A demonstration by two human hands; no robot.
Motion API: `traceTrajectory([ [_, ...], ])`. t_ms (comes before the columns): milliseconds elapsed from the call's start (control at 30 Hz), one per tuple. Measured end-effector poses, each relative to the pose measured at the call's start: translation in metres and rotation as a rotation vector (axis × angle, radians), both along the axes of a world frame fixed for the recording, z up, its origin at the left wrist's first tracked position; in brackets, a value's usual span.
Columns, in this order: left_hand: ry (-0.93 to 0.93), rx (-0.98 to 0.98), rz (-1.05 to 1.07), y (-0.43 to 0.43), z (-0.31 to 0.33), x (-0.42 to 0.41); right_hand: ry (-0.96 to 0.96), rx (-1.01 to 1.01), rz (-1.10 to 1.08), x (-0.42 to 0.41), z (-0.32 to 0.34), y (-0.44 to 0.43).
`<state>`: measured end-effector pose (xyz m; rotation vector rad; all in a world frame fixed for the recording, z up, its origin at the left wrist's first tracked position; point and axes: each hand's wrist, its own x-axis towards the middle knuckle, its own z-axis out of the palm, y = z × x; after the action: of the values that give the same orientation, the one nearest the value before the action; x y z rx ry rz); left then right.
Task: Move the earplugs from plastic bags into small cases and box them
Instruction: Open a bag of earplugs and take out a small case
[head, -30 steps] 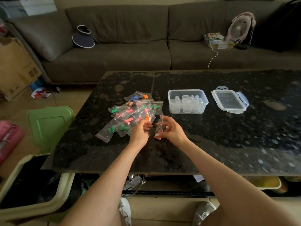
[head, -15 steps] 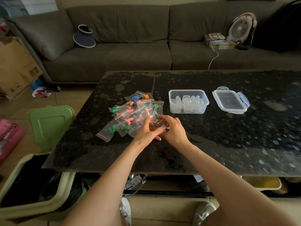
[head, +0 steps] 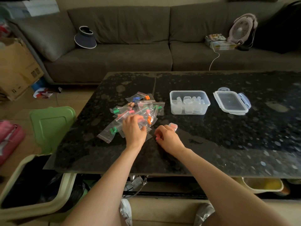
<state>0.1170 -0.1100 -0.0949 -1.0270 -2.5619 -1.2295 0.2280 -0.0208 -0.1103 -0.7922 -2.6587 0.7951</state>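
A pile of small zip plastic bags [head: 138, 111] with green, pink, orange and blue earplugs lies on the black stone table [head: 211, 144]. My left hand [head: 134, 130] is on the pile's near edge, with thumb and curled fingers closing on one plastic bag. Just to its right, my right hand [head: 168, 137] rests on the table with curled fingers and holds a small clear case [head: 173, 126] that shows pink inside. A clear plastic box [head: 173, 101] with several empty small cases stands behind, and its clip lid [head: 232, 103] lies to the right of it.
A bin with a raised green lid [head: 52, 124] stands at the table's left edge. Behind the table is a grey sofa [head: 130, 59] with a visor cap [head: 85, 38], books and a small fan [head: 242, 29]. A cardboard box [head: 14, 69] stands far left.
My hands were together over one bag and the case; they have parted. The left hand has moved onto the bag pile, and the right hand stays with the small case near the table.
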Motion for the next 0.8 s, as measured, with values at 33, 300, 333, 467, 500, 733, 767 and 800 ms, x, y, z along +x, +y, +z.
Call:
traceTrajectory([
  [33,-0.033,0.030,-0.056,0.000,0.002,0.003,0.008,-0.025,-0.012,-0.001,0.001,-0.001],
  [300,-0.657,0.119,-0.280,0.008,0.016,0.021,0.336,-0.275,-0.154,-0.002,0.028,-0.001],
  [333,-0.675,0.127,-0.269,0.009,0.017,0.021,0.326,-0.284,-0.136,-0.001,0.031,-0.001],
  [467,-0.747,0.216,-0.228,0.011,0.018,0.021,0.394,-0.295,-0.137,0.007,0.043,0.010],
  [500,-0.759,0.242,-0.218,0.011,0.019,0.022,0.405,-0.237,-0.205,0.008,0.043,0.018],
  [733,-0.727,0.260,-0.191,0.012,0.019,0.025,-0.150,0.114,-0.399,0.021,0.038,0.072],
  [767,-0.721,0.252,-0.191,0.011,0.019,0.024,-0.202,0.129,-0.393,0.021,0.039,0.078],
  [800,-0.713,0.244,-0.191,0.010,0.019,0.023,-0.245,0.135,-0.382,0.020,0.041,0.084],
])
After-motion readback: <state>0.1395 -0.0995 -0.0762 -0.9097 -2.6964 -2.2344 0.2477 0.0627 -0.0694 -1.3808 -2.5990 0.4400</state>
